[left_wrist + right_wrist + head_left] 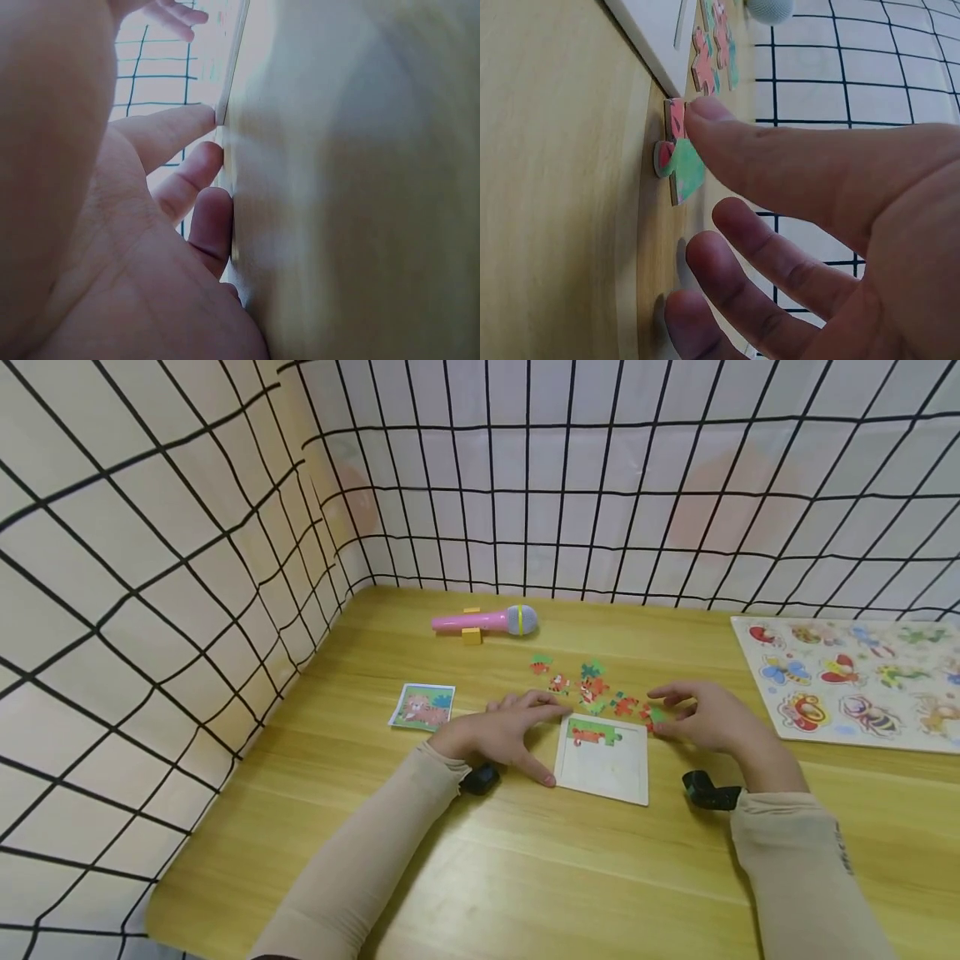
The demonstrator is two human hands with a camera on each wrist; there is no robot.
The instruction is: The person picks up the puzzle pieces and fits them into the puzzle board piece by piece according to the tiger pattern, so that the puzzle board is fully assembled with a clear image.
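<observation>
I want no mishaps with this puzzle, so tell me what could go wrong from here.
The left hand touches only the left side of the puzzle tray, so a nudge might swivel it. The fitted pieces have bare tray beside them and could slide. The right hand is at a red-and-green piece near other loose pieces; grasping it might scatter them.

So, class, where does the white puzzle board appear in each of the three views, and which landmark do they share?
Head: the puzzle board lies right of centre, below the middle, beside the left hand.
Left wrist: its thin edge shows near the top, slightly left of centre.
Right wrist: upper left, one corner pointing down.
Shared landmark: the black grid.
</observation>
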